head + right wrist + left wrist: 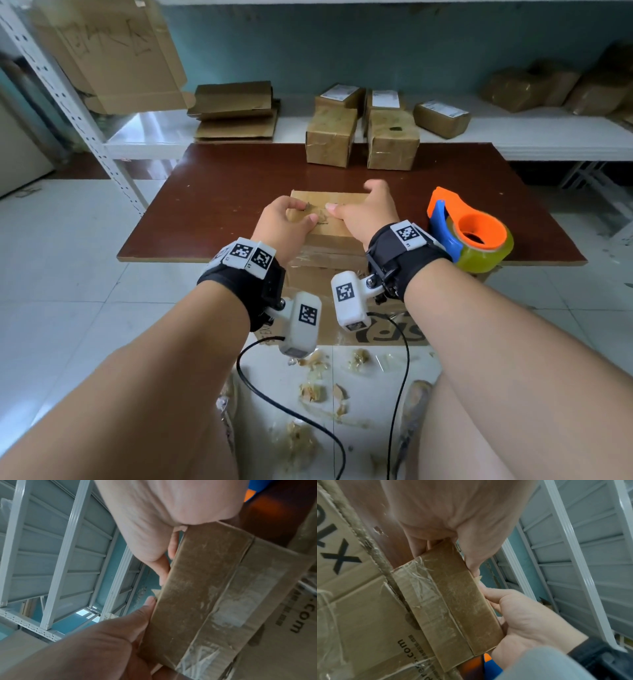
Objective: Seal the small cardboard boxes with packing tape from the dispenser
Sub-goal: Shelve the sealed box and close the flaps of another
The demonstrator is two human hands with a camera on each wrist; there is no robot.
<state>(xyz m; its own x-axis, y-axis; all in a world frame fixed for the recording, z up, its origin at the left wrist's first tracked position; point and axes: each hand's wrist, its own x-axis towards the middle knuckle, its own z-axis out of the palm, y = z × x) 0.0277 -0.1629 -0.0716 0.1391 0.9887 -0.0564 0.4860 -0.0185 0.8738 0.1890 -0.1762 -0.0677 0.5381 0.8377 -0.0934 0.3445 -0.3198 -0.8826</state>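
Note:
A small cardboard box (329, 226) lies at the near edge of the brown table (219, 192). My left hand (306, 212) grips its left end, thumb on top and fingers curled round the side. My right hand (352, 198) grips the right end, thumb on top and fingers over the far edge. In the left wrist view the box (462, 595) shows glossy brown tape on its near side and wrinkled clear tape lower down. The right wrist view shows the same taped face (205, 581). The orange and blue tape dispenser (469, 233) stands right of my right wrist, untouched.
Two taped boxes (330, 137) (392, 140) stand at the table's far edge, with more labelled boxes (442, 118) and flattened cardboard (236, 113) on the white shelf behind. A large printed carton (376, 329) sits under the table. Tape scraps (311, 390) litter the floor.

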